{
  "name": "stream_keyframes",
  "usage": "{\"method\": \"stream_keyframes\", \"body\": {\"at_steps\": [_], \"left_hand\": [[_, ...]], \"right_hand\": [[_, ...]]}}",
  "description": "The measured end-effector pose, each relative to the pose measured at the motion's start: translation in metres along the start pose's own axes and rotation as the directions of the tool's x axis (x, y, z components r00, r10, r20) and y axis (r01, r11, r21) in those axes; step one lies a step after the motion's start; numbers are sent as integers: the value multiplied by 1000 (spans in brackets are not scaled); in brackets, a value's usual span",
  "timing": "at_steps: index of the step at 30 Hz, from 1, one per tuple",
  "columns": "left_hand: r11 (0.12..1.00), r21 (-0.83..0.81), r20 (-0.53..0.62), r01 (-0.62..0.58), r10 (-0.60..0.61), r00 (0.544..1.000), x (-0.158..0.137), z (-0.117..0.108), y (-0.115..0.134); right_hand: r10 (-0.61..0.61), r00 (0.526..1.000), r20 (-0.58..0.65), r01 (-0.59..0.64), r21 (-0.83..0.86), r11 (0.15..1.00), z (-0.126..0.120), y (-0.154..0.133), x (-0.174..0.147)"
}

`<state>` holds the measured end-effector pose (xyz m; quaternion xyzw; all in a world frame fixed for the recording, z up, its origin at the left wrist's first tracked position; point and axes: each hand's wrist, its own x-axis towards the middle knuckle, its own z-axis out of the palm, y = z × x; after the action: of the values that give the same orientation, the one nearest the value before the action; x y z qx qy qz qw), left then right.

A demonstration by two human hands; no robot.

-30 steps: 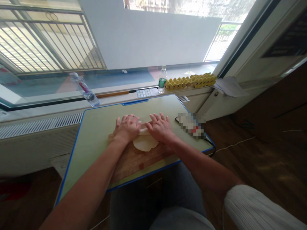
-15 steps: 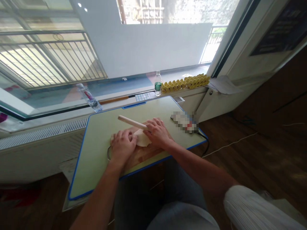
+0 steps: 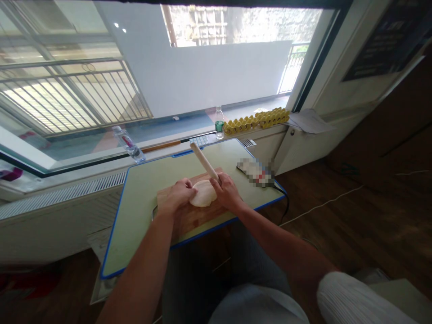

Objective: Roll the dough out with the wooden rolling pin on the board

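One dough round [image 3: 202, 195] lay btwn L hand [image 3: 180, 194], pinching its left edge, & R hand [image 3: 227, 191], gripping the rolling pin [image 3: 205, 161], whose long axis ran fwd-left.

Straight ahead at twelve o'clock, your dough [image 3: 203, 194] looks smooth and matt, your board [image 3: 187, 220] is visibly grained wood, and your rolling pin [image 3: 204, 161] looks like pale, smooth wood. At eleven, you have a glossy, clear plastic bottle [image 3: 128, 145]; at one, matt paper sheets [image 3: 310, 121]; at three, your ribbed cloth sleeve [image 3: 351, 297].
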<state>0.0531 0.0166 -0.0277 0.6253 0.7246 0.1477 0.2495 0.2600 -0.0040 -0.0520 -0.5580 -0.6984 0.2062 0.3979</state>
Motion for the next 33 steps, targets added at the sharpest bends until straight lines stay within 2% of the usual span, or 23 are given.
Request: {"method": "stream_keyframes", "body": {"at_steps": [5, 9, 11, 13, 15, 18, 21, 25, 27, 29, 31, 32, 33], "left_hand": [[995, -93, -121, -30, 18, 992, -19, 1, -12], [952, -305, -252, -15, -66, 966, -42, 2, -30], [917, -398, -212, 37, -131, 968, -56, 6, -34], [900, -428, -129, 77, -145, 981, -70, 10, -33], [922, -383, -100, 59, -104, 990, -82, 13, -29], [977, -212, -169, -7, -30, 985, -92, 14, -26], [996, -81, -228, -33, 14, 973, -95, 14, -31], [989, -104, -236, -108, 81, 968, -97, 11, -38], [978, -138, -355, -159, 100, 929, -97, 3, -38], [972, -112, -547, -205, 112, 830, -94, -7, -34], [976, -38, -666, -215, 136, 733, -87, -16, -30], [980, 3, -675, -201, 150, 722, -82, -18, -29], [983, 42, -654, -177, 161, 739, -76, -19, -28]], "right_hand": [[10, 999, -33, -9, 44, 999, 5, 9, 0], [-8, 999, -35, 9, 49, 999, 9, 14, 0], [-23, 999, -35, 25, 47, 999, 9, 15, 0], [-28, 999, -36, 29, 38, 999, 9, 15, 0], [-34, 999, -27, 34, 25, 999, 9, 16, 0], [-53, 999, 9, 53, 8, 999, 6, 14, 0], [-74, 994, 75, 77, -31, 997, -1, 11, -1], [-139, 971, 197, 166, -131, 977, -13, 5, -3], [-192, 948, 255, 242, -181, 953, -19, 2, -2], [-241, 920, 308, 315, -218, 924, -24, -1, 1], [-279, 891, 359, 374, -228, 899, -27, -4, 6], [-292, 875, 385, 396, -226, 890, -28, -5, 9], [-297, 862, 410, 412, -226, 883, -27, -6, 12]]}}
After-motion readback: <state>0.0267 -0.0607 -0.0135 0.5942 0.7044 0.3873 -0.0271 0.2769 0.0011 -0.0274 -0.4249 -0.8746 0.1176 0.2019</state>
